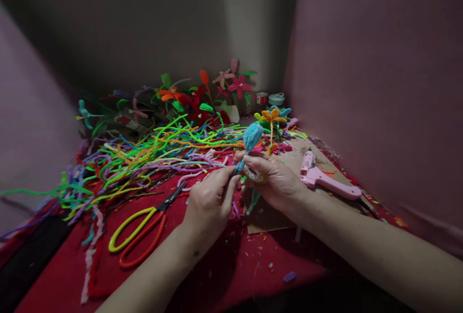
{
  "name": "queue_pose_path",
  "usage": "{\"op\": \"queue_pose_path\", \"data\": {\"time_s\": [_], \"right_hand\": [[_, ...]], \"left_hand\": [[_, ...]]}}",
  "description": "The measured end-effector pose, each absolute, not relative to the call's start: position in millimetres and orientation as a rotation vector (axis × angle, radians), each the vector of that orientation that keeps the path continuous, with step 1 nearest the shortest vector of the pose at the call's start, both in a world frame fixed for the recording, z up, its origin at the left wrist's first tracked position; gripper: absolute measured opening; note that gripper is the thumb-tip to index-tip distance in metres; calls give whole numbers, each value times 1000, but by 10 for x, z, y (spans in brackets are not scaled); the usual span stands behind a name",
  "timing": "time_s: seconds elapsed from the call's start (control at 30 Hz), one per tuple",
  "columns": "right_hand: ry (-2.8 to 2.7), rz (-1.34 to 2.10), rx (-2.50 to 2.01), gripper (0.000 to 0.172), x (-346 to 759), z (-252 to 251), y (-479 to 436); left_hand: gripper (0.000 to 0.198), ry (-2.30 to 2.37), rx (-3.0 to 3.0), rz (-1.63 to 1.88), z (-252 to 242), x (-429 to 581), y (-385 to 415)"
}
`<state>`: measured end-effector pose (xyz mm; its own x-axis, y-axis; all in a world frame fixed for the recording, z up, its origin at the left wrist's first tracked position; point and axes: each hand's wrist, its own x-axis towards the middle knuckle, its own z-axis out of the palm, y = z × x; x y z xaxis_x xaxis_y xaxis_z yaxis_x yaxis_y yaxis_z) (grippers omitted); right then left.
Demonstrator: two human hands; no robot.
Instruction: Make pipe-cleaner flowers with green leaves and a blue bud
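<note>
A light blue pipe-cleaner flower bud point(252, 137) stands upright between my two hands, in front of the table's middle. My right hand point(277, 178) pinches its stem just under the bud, thumb against the fingers. Lower on the same stem, my left hand point(213, 195) is closed with thumb and forefinger together. A pale ring-shaped thing point(254, 175) shows at my right palm, partly covered by the fingers; I cannot make out what it is. Beneath my hands hangs a teal strip point(253, 202). Scissors point(159, 214) with one yellow and one red handle lie left of my left hand.
Loose pipe cleaners point(155, 149) in many colours spread across the red cloth point(217, 265). On the right, a pink glue gun point(327, 180) rests on a cardboard sheet point(271, 216). Finished pipe-cleaner flowers point(238, 86) stand along the back. Walls close in behind and at both sides.
</note>
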<state>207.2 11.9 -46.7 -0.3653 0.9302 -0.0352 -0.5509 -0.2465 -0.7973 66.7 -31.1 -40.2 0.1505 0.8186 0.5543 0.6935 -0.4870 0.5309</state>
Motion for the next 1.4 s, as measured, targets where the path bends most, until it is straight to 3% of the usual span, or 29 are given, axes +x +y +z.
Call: {"op": "queue_pose_path", "data": {"time_s": [0.17,0.3,0.47,0.9,1.13,1.4], "right_hand": [[-831,1819,-588,16,2052,-496,128],[-824,1827,-560,16,2032,-523,110],[-842,1809,-581,13,2004,-518,34],[-1251,1590,-542,14,2060,-409,43],[-1246,1656,-493,17,2066,-425,69],[-1167,1769,-456,15,2054,-480,105]], "left_hand": [[17,1599,2581,1190,-448,650,-313],[28,1695,2536,1189,-454,687,-311],[14,1663,2509,1209,-450,709,-293],[11,1295,1568,1340,-289,727,-328],[16,915,1081,1209,-254,701,-307],[13,691,938,954,-262,615,-238]]}}
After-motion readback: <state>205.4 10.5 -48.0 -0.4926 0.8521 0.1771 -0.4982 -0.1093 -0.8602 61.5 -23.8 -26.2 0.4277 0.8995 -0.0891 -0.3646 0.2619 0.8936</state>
